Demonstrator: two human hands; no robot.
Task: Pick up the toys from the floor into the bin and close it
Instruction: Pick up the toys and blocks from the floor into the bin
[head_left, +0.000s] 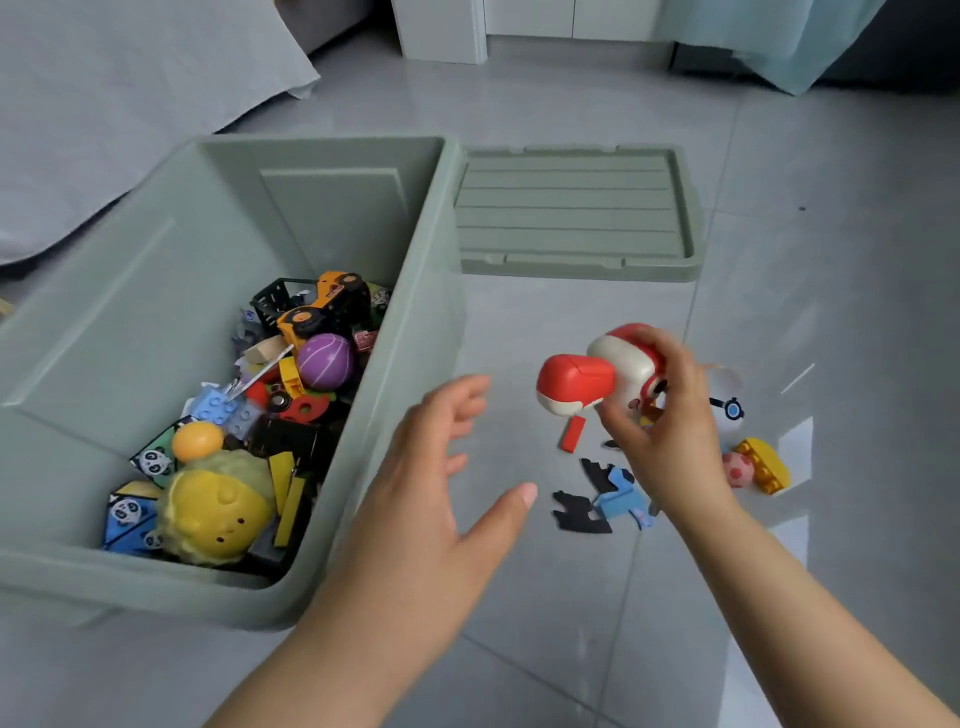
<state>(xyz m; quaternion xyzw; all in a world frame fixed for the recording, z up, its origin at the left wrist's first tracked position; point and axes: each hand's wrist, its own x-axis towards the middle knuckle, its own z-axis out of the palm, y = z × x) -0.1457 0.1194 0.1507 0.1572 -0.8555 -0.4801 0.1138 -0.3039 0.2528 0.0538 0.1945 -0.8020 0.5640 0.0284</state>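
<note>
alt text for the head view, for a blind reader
A person's right hand holds a red-and-white plastic toy above the grey tiled floor, the open left hand beside it. A sage-green plastic bin of toys stands left, its lid off.

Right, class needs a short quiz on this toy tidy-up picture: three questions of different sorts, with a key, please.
1. True or false: the lid sits closed on the green bin.
2. Which grip holds the red-and-white toy? A) left B) right C) neither
3. Fill in: the ball beside the orange truck in the bin is ____.

Key
1. False: the lid lies on the floor beside the bin.
2. B: the right grip holds it.
3. Purple.
</note>
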